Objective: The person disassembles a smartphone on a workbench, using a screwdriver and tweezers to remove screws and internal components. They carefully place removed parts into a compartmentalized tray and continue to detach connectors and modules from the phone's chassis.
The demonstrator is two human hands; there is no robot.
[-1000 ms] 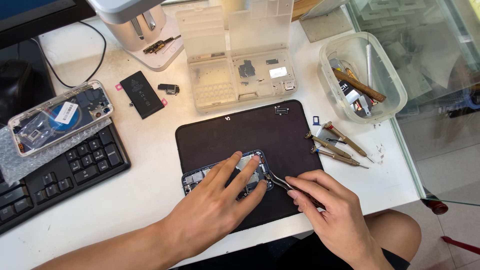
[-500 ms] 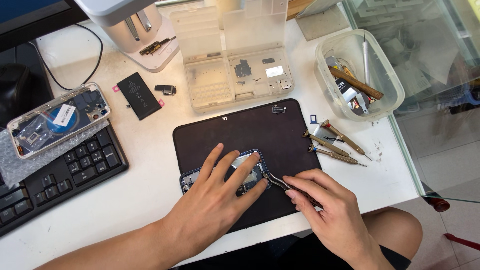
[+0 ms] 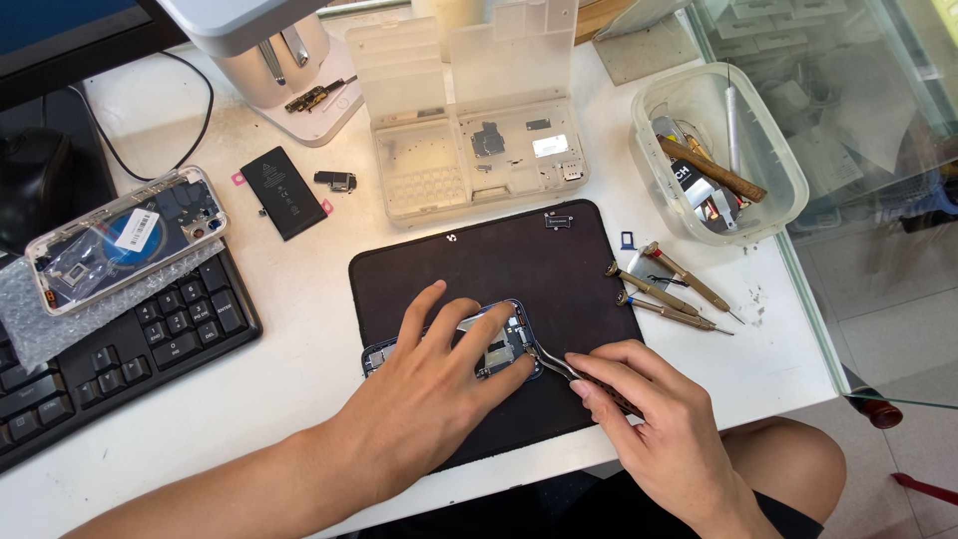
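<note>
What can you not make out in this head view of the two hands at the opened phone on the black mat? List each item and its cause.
- Opened blue-framed phone: mostly hidden under the left hand.
- Thin metal tweezers: rear half covered by the right hand; whatever the tips touch is too small.
- Black keyboard: cut off by the left edge.
- Clear plastic tub: its small tools overlap, so they are hard to separate.
</note>
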